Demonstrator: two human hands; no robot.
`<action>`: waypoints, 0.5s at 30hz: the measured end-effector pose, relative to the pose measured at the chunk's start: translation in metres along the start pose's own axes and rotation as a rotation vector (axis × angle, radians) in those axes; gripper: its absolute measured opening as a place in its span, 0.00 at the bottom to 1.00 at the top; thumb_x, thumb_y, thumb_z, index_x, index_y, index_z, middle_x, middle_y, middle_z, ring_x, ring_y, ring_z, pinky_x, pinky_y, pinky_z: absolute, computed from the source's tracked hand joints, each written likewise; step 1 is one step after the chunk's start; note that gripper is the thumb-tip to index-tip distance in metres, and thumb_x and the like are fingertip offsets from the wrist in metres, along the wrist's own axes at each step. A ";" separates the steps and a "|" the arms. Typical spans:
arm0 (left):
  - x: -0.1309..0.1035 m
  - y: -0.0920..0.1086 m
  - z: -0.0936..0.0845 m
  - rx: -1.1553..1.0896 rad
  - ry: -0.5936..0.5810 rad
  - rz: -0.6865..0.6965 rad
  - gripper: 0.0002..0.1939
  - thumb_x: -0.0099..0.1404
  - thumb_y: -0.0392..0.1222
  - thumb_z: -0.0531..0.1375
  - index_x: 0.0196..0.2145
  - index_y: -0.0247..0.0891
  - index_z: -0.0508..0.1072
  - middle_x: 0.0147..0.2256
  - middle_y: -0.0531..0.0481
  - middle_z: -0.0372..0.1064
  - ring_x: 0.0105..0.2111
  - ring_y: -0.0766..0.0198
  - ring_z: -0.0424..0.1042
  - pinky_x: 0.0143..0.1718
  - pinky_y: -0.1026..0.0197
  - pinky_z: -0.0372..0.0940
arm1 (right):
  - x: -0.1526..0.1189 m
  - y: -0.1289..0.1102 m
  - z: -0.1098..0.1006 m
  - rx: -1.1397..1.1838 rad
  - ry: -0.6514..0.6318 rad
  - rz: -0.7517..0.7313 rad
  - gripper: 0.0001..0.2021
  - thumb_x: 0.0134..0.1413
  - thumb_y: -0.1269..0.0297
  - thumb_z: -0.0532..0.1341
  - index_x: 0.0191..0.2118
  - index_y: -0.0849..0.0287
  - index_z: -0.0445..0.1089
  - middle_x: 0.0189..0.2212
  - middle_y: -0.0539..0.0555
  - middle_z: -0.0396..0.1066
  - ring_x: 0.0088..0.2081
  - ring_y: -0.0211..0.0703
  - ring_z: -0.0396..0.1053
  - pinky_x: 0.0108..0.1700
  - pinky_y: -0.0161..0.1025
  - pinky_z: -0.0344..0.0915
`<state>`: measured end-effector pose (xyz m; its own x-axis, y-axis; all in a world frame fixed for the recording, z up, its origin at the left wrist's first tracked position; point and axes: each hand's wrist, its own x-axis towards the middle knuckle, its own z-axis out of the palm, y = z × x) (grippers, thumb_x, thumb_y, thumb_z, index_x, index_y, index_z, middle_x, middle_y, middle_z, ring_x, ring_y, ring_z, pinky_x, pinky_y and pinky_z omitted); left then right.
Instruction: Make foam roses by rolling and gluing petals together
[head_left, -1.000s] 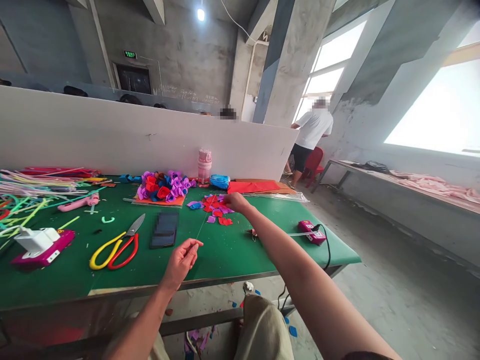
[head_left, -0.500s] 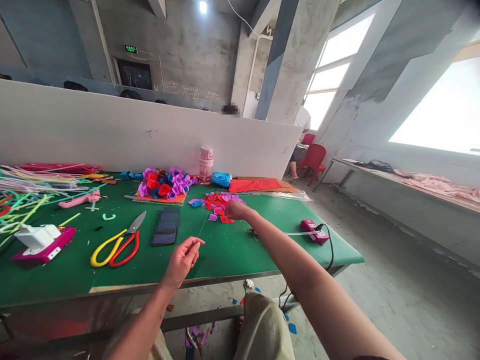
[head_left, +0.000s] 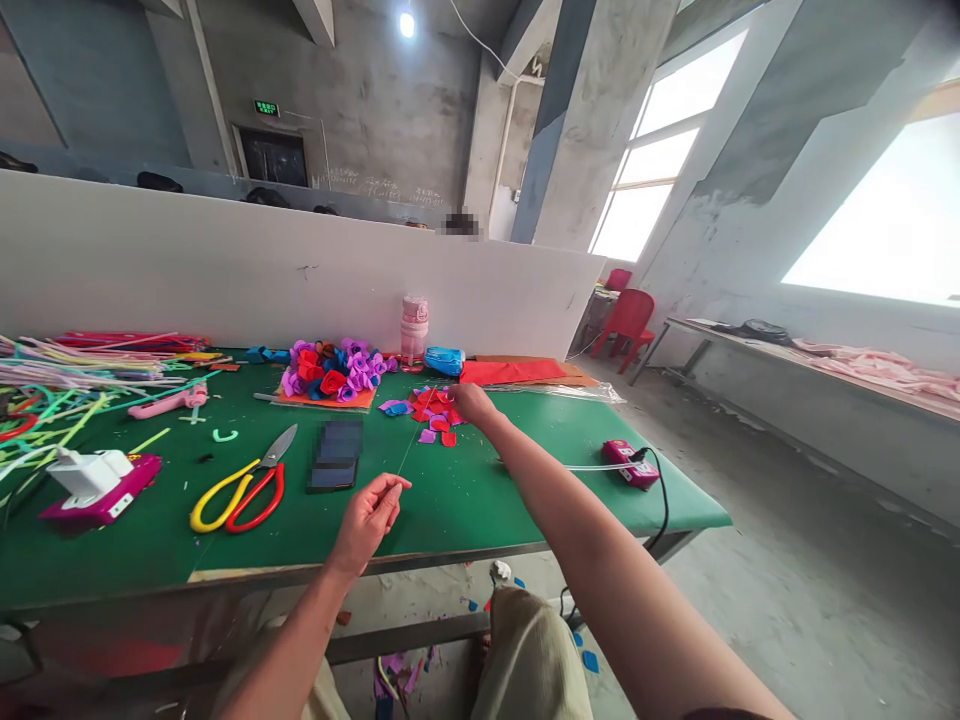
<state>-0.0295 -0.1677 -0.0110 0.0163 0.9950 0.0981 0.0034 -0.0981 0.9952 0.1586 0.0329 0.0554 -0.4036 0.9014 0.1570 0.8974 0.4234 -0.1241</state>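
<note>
My left hand [head_left: 369, 518] is above the front of the green table, thumb and forefinger pinched on a thin thread [head_left: 409, 448]. The thread slants up and away across the loose petal pieces. My right hand [head_left: 472, 404] reaches over the right side of a pile of red, purple and blue petal pieces [head_left: 431, 408]. Its fingers look closed, but their tips are turned away, so I cannot make out what they hold. Left of the pile sits a bunch of purple, red and blue artificial flowers [head_left: 330, 370]. Yellow-and-red-handled scissors [head_left: 251, 488] lie near a dark phone [head_left: 334, 456].
A pink bottle [head_left: 414, 330], a blue packet [head_left: 444, 360] and red sheet material [head_left: 510, 372] lie along the white partition [head_left: 337, 270]. Coloured sticks [head_left: 90, 365], a pink glue gun [head_left: 169, 401] and a power strip [head_left: 105, 498] occupy the left. Another power strip [head_left: 628, 464] with cables is right.
My right hand has shifted slightly left and away over the petal pile. My left hand keeps its pinch on the thread in nearly the same place. The view has shifted slightly.
</note>
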 end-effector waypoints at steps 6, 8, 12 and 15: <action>0.000 0.000 0.000 0.009 0.003 0.007 0.17 0.61 0.54 0.55 0.38 0.37 0.69 0.17 0.60 0.51 0.17 0.72 0.49 0.18 0.68 0.46 | -0.023 -0.017 0.014 0.207 0.058 -0.029 0.10 0.55 0.68 0.57 0.40 0.59 0.74 0.35 0.54 0.75 0.35 0.41 0.70 0.34 0.32 0.59; 0.000 0.002 0.000 0.017 -0.003 0.010 0.17 0.61 0.54 0.55 0.38 0.37 0.69 0.17 0.61 0.51 0.17 0.72 0.49 0.18 0.69 0.46 | -0.040 -0.028 0.026 0.274 0.068 -0.035 0.09 0.55 0.68 0.56 0.33 0.59 0.75 0.29 0.53 0.75 0.32 0.39 0.69 0.33 0.31 0.58; 0.000 0.003 0.000 0.022 -0.002 0.011 0.18 0.61 0.54 0.55 0.39 0.37 0.70 0.16 0.61 0.51 0.16 0.72 0.50 0.18 0.69 0.46 | -0.074 -0.047 0.052 0.408 0.116 0.022 0.10 0.56 0.65 0.55 0.31 0.59 0.73 0.26 0.51 0.74 0.28 0.38 0.68 0.30 0.31 0.58; 0.000 0.003 -0.001 0.016 0.005 0.000 0.18 0.61 0.54 0.54 0.39 0.36 0.69 0.16 0.61 0.51 0.16 0.72 0.49 0.17 0.69 0.45 | -0.092 -0.055 0.069 0.516 0.134 0.065 0.12 0.58 0.65 0.51 0.33 0.59 0.72 0.25 0.50 0.74 0.27 0.37 0.69 0.30 0.30 0.60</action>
<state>-0.0300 -0.1678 -0.0082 0.0109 0.9951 0.0985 0.0191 -0.0987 0.9949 0.1339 -0.0673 -0.0195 -0.2936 0.9219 0.2527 0.7019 0.3874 -0.5977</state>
